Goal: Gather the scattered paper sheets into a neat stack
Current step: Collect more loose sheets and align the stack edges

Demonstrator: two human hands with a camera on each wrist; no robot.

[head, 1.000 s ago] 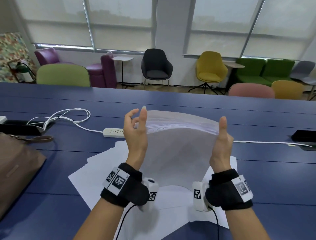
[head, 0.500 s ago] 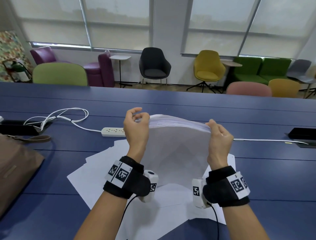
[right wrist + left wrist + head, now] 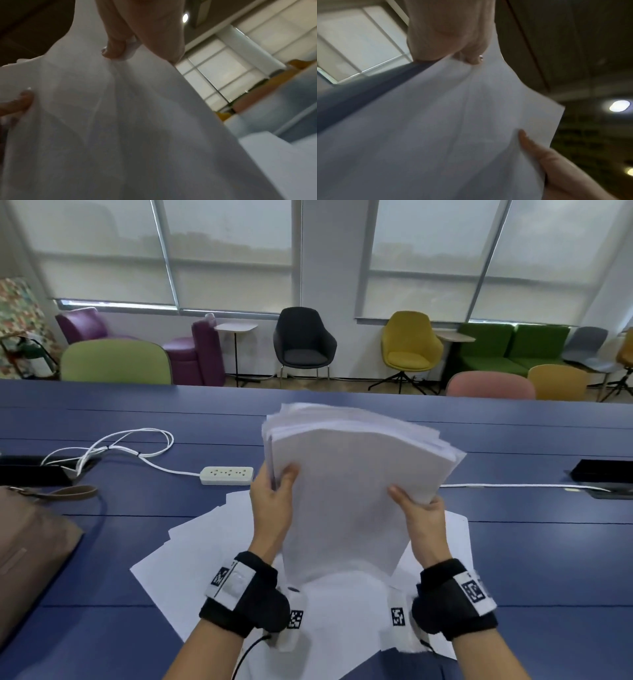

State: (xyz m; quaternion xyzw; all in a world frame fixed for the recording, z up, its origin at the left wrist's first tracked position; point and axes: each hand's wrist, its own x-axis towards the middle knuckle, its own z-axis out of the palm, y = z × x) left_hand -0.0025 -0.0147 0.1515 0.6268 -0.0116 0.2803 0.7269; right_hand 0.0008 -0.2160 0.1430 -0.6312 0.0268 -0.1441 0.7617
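Note:
A thick stack of white paper sheets [image 3: 346, 491] stands almost upright above the blue table [image 3: 548, 559], its top edges fanned and uneven. My left hand [image 3: 274, 501] grips the stack's left edge, thumb on the near face. My right hand [image 3: 419, 508] grips the right edge lower down. The left wrist view shows the stack [image 3: 445, 128] pinched at its edge under my left hand [image 3: 453, 40]; the right wrist view shows the stack [image 3: 111, 121] held by my right hand [image 3: 137, 33]. Several loose sheets [image 3: 205, 556] lie spread on the table beneath.
A white power strip [image 3: 226, 475] with a coiled white cable [image 3: 126, 443] lies left of the stack. A brown bag [image 3: 30, 542] sits at the left edge. A dark device [image 3: 606, 472] lies at far right. Chairs line the table's far side.
The stack has been lifted and tipped up from a bowed, near-flat hold. Both hands moved from its top corners down to its side edges.

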